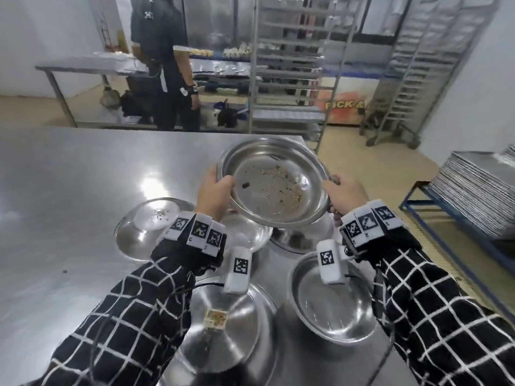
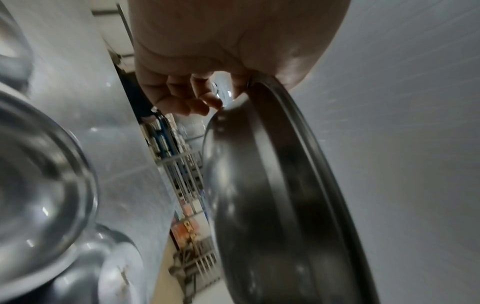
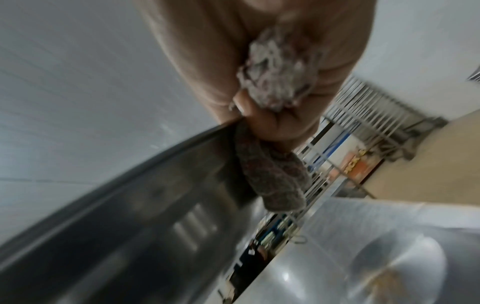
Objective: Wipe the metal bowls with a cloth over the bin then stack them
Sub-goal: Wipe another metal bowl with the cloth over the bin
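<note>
One crumb-flecked bowl (image 1: 274, 185) grasped by left grip (image 1: 214, 193) and cloth-clutching (image 3: 275, 82) right grip (image 1: 345, 193), above five bowls (image 1: 331, 296) on steel tabletop (image 1: 69, 190); kitchen racks (image 1: 289, 65) behind.

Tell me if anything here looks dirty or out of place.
The raised metal bowl holds scattered crumbs and a dark lump. Another bowl near the left sleeve has a stained label stuck inside. No bin is in view.
</note>
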`<action>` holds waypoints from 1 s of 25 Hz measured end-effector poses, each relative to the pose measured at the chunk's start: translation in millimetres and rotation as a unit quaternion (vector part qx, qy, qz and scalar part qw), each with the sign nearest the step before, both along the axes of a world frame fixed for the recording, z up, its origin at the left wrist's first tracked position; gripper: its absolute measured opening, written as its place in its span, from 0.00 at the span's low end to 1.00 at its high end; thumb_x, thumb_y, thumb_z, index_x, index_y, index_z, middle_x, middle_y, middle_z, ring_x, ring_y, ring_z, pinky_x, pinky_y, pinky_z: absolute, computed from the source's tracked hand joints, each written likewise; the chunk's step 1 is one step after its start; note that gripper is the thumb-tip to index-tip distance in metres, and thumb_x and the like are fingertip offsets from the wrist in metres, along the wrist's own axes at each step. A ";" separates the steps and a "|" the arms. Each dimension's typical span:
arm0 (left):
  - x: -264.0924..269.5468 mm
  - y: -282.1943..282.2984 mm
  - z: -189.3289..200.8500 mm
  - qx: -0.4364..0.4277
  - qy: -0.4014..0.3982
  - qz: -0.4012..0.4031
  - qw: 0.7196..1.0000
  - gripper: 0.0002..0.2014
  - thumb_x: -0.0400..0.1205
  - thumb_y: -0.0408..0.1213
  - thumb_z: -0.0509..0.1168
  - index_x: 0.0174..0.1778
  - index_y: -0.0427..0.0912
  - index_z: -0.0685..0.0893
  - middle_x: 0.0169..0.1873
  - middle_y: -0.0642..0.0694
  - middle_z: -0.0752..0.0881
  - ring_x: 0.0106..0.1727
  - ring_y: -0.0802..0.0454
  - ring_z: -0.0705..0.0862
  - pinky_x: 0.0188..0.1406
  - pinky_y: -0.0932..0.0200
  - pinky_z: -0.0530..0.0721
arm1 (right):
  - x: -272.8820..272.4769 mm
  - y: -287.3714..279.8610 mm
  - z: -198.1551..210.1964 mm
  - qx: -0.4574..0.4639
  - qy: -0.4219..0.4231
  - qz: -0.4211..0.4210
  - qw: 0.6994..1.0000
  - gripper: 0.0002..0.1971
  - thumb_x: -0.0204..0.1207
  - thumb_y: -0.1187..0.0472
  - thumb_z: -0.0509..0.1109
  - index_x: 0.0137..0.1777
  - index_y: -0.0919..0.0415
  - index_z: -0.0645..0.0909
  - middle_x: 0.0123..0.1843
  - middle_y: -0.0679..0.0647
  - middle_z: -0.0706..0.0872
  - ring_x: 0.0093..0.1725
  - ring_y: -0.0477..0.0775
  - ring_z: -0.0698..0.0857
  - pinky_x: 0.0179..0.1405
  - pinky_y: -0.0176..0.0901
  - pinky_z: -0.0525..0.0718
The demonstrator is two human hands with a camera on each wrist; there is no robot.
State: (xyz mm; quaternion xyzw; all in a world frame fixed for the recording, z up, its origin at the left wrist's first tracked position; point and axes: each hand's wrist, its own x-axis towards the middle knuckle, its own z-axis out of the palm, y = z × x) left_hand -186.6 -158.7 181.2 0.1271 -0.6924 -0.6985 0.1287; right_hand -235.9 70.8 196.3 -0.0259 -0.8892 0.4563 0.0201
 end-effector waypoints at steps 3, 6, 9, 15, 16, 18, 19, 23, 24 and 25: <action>-15.2 80.0 11.4 -0.013 0.007 -0.096 0.995 0.16 0.77 0.27 0.57 0.46 0.57 0.77 0.41 0.46 0.81 0.40 0.48 0.81 0.36 0.58 0.80 | 25.0 84.5 9.8 -0.026 0.002 -0.080 0.996 0.13 0.82 0.54 0.63 0.40 0.63 0.77 0.26 0.52 0.74 0.22 0.49 0.71 0.20 0.38 0.71; -17.6 162.8 15.5 -0.017 0.013 -0.163 0.986 0.17 0.77 0.24 0.56 0.50 0.52 0.78 0.43 0.44 0.82 0.42 0.47 0.81 0.37 0.58 0.80 | 54.0 167.4 13.8 -0.003 -0.007 -0.146 0.989 0.15 0.82 0.52 0.63 0.39 0.63 0.77 0.26 0.54 0.77 0.21 0.48 0.74 0.22 0.38 0.72; -9.4 238.0 9.6 -0.005 -0.005 -0.207 0.978 0.20 0.75 0.26 0.57 0.60 0.47 0.76 0.48 0.43 0.84 0.46 0.44 0.83 0.43 0.50 0.86 | 82.4 243.2 8.8 -0.010 -0.007 -0.197 0.980 0.12 0.80 0.57 0.63 0.45 0.67 0.80 0.27 0.56 0.76 0.21 0.49 0.74 0.22 0.38 0.72; 19.5 370.3 -12.5 0.086 -0.074 -0.334 0.936 0.26 0.78 0.28 0.59 0.68 0.59 0.69 0.59 0.40 0.77 0.56 0.33 0.83 0.45 0.33 0.88 | 134.6 373.7 -15.8 -0.055 -0.003 -0.267 0.962 0.13 0.79 0.58 0.64 0.37 0.66 0.77 0.20 0.52 0.73 0.17 0.49 0.71 0.20 0.39 0.69; 22.1 390.4 -19.5 0.100 -0.078 -0.346 0.929 0.26 0.78 0.29 0.59 0.69 0.58 0.68 0.60 0.40 0.76 0.57 0.32 0.81 0.45 0.28 0.86 | 141.6 392.0 -21.2 -0.061 0.004 -0.274 0.960 0.14 0.79 0.57 0.65 0.35 0.64 0.76 0.20 0.51 0.73 0.16 0.49 0.71 0.20 0.39 0.69; 27.0 424.7 -36.2 0.100 -0.080 -0.349 0.928 0.25 0.79 0.30 0.58 0.70 0.57 0.67 0.60 0.39 0.75 0.56 0.32 0.81 0.44 0.28 0.86 | 151.1 423.9 -36.5 -0.069 0.007 -0.290 0.955 0.13 0.80 0.53 0.64 0.38 0.61 0.77 0.22 0.51 0.76 0.18 0.49 0.73 0.22 0.41 0.72; 29.1 439.7 -44.2 0.094 -0.082 -0.347 0.929 0.25 0.79 0.31 0.58 0.71 0.57 0.66 0.60 0.38 0.76 0.55 0.32 0.82 0.41 0.33 0.88 | 154.9 437.0 -44.9 -0.073 0.000 -0.299 0.951 0.12 0.81 0.52 0.62 0.43 0.58 0.79 0.25 0.52 0.78 0.20 0.50 0.75 0.23 0.42 0.73; 31.0 474.5 -68.8 0.043 -0.093 -0.328 0.939 0.21 0.82 0.35 0.57 0.71 0.52 0.66 0.58 0.33 0.79 0.44 0.38 0.85 0.27 0.53 0.85 | 165.6 464.5 -78.8 -0.103 -0.055 -0.298 0.947 0.14 0.84 0.49 0.55 0.48 0.55 0.78 0.30 0.56 0.80 0.26 0.54 0.77 0.30 0.47 0.76; 29.6 479.8 -74.8 0.023 -0.089 -0.319 0.943 0.20 0.84 0.37 0.57 0.72 0.51 0.66 0.57 0.33 0.80 0.42 0.40 0.85 0.25 0.55 0.84 | 169.0 467.1 -84.7 -0.098 -0.066 -0.290 0.950 0.16 0.85 0.49 0.53 0.48 0.56 0.79 0.32 0.59 0.80 0.28 0.56 0.79 0.32 0.45 0.76; 27.5 484.0 -80.6 0.002 -0.082 -0.315 0.946 0.19 0.85 0.39 0.56 0.73 0.49 0.65 0.57 0.34 0.81 0.42 0.42 0.85 0.25 0.56 0.83 | 172.0 468.7 -90.0 -0.090 -0.067 -0.286 0.952 0.17 0.86 0.52 0.52 0.51 0.58 0.80 0.37 0.63 0.82 0.32 0.58 0.80 0.32 0.42 0.76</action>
